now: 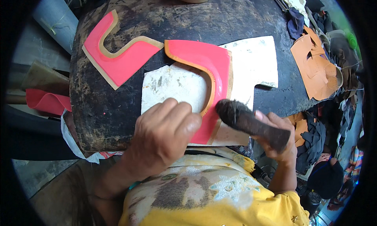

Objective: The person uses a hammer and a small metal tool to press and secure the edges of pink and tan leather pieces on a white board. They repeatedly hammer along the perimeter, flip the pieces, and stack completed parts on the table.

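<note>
— Start nearest the person. What are the hands doing?

— The left hand (167, 133) lies palm down, fingers curled, pressing on the near end of a curved pink cut piece (206, 69). The right hand (279, 141) is wrapped tight around the handle of a dark, crusted brush (245, 120), whose bristle head touches the pink piece at its right edge, just beside the left hand's fingertips.

— So which hand is nearer the piece?

— Both are on it, the left flat on the near end, the right reaching it only through the brush. The piece lies straight ahead of the hands and runs away from the person, then hooks left at the far end. Its long axis goes near to far, and a tan band follows its inner curve.

— What is under it?

— A stained white sheet (172, 84), spread on the dark, scuffed desk (102, 108).

— And further out?

— A second pink piece (118, 57) of the same kind, with a tan border, lies up and to the left, well apart from both hands. Off the desk at far right is a heap of orange leather cuts (318, 69); I cannot tell their shapes apart.
</note>
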A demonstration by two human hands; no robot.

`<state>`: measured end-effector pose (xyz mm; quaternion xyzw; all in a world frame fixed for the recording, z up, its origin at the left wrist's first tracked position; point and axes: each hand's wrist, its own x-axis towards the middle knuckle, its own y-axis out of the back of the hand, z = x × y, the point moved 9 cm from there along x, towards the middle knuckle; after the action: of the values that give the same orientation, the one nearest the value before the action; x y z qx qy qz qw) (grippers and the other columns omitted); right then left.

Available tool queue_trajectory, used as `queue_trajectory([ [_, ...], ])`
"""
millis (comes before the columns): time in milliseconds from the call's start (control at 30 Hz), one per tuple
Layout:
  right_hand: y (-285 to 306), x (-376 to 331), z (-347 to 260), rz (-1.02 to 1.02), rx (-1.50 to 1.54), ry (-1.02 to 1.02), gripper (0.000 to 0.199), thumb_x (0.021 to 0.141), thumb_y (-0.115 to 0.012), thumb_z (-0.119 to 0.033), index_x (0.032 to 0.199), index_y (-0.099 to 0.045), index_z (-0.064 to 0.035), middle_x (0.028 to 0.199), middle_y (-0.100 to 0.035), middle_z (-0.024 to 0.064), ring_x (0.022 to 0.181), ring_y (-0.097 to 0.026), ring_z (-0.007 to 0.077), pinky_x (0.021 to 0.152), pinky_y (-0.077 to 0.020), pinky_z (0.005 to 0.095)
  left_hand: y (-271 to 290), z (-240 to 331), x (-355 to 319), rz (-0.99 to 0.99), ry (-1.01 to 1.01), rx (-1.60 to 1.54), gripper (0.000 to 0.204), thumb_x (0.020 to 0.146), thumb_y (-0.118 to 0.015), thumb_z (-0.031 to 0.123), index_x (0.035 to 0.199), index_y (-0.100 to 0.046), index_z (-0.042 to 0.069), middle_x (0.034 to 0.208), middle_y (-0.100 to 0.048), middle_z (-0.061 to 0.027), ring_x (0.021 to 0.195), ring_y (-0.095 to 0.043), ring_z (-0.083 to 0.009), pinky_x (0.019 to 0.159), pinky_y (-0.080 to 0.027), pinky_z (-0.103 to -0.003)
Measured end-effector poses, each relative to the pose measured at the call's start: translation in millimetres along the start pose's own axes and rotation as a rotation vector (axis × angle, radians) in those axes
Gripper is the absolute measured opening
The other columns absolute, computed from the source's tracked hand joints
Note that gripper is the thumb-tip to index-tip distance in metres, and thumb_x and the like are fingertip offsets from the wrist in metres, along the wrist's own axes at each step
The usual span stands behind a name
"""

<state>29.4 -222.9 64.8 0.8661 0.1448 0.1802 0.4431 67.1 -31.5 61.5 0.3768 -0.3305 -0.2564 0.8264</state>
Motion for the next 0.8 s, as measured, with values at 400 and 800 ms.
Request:
queue_trajectory([
  [400,-3.0,-8.3,-10.5,0.149,0.02,0.112,0.072,0.071,-0.083,-0.016,0.14,-0.062,-0.0223,0.069,-0.049,0.0,0.052,-0.053,0.0165,0.047,-0.0422,0.0304,4.5,32.9,-9.9,0.145,-0.164,0.269,0.02,0.074,-0.072,0.002,0.093,-0.066,-0.001,0.078,-0.054,-0.0086,0.065,-0.054,-0.0227,0.051,-0.041,-0.034],
  [800,-8.8,28.5,-3.4,-0.095,-0.088,-0.196,0.047,0.078,-0.076,0.002,0.123,-0.068,-0.0057,0.102,-0.071,0.0187,0.075,-0.071,0.0332,0.067,-0.0542,0.0361,-20.0,-24.2,-5.6,0.091,0.277,0.005,0.018,0.081,-0.075,0.011,0.099,-0.07,0.009,0.088,-0.058,-0.0049,0.085,-0.058,-0.0233,0.081,-0.036,-0.038],
])
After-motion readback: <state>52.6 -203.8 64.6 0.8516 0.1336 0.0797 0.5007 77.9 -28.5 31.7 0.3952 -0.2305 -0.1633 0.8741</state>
